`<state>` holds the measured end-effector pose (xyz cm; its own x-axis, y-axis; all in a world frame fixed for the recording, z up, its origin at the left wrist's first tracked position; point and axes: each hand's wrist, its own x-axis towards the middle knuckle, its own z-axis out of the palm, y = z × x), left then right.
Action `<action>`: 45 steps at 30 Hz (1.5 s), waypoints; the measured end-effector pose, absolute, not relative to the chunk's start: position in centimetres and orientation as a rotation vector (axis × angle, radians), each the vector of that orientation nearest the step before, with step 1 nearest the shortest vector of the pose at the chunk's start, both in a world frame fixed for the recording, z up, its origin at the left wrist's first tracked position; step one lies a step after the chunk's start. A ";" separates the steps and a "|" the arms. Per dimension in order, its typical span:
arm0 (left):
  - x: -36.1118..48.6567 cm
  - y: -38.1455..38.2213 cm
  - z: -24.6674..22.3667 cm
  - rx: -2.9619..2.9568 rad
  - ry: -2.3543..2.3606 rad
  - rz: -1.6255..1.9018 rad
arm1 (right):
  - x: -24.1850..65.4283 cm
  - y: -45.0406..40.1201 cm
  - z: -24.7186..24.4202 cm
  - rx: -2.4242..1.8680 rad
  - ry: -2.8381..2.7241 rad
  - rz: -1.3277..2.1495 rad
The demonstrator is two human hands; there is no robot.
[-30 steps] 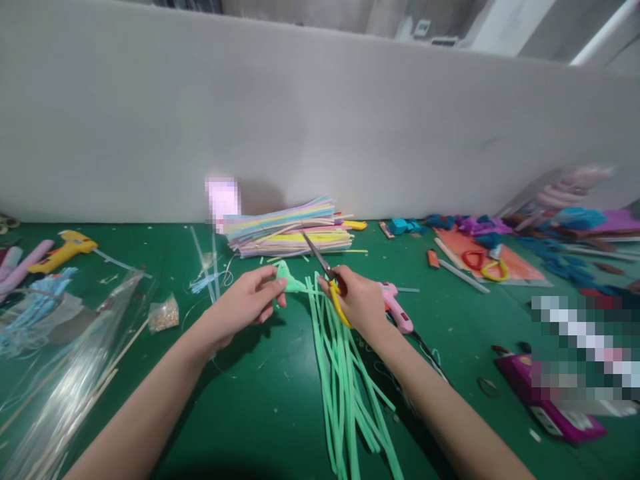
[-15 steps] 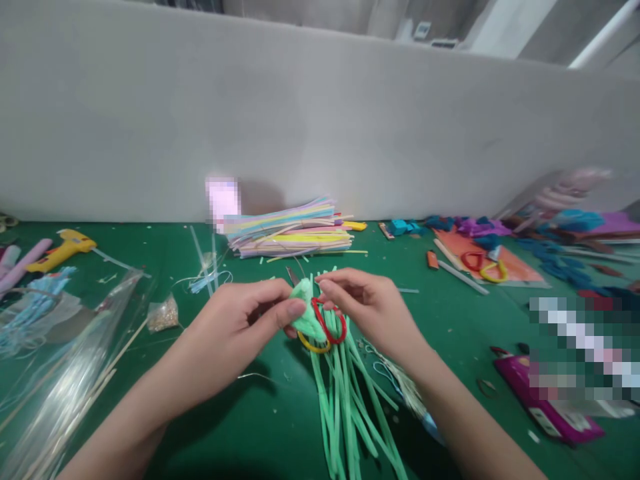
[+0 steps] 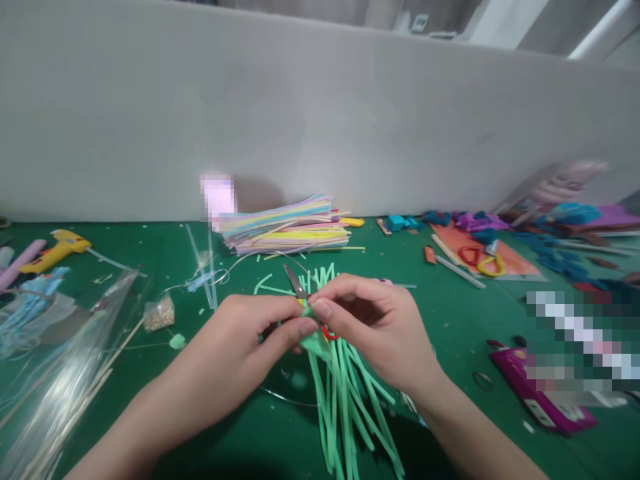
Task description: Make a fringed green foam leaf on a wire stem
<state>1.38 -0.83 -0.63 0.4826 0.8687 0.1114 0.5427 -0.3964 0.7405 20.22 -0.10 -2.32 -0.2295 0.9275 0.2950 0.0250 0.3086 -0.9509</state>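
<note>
My left hand (image 3: 250, 353) pinches a light green fuzzy piece (image 3: 317, 343) between thumb and fingers. Closed fingertips of my right hand (image 3: 373, 323) meet its upper edge, where a thin wire (image 3: 280, 253) curves in from the left and seems to end in their pinch. Beneath both hands lie scissors (image 3: 295, 280) with the blades pointing away from me; their red and yellow handles are mostly covered. Long green pipe cleaners (image 3: 345, 400) spread from under my hands toward me. Another thin wire (image 3: 287, 399) bows below the green piece.
Bundles of pastel pipe cleaners (image 3: 290, 230) lie by the white partition (image 3: 320, 120). Leftward are a yellow glue gun (image 3: 60, 250), a bag of beads (image 3: 159, 313) and clear plastic sleeves (image 3: 75, 373). More scissors (image 3: 480, 260) and a magenta packet (image 3: 540, 393) lie right.
My right fingers have come down and left onto the green piece, which now sits lower and tilts. The thin wire now arcs out widely to the left. A small green tuft shows at left.
</note>
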 end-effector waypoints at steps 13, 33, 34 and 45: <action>0.6 0.0 -0.6 1.952 1.324 0.605 | 20.5 0.8 -2.6 -0.933 -1.545 1.152; 1.3 0.0 -0.3 1.780 1.234 0.768 | 21.0 0.7 -2.3 -0.994 -1.605 1.157; 1.3 0.0 -0.3 1.786 1.236 0.770 | 21.0 0.7 -2.3 -1.008 -1.587 1.162; 1.3 0.5 -1.1 1.877 1.316 0.800 | 20.0 1.0 -3.0 -1.078 -1.667 1.120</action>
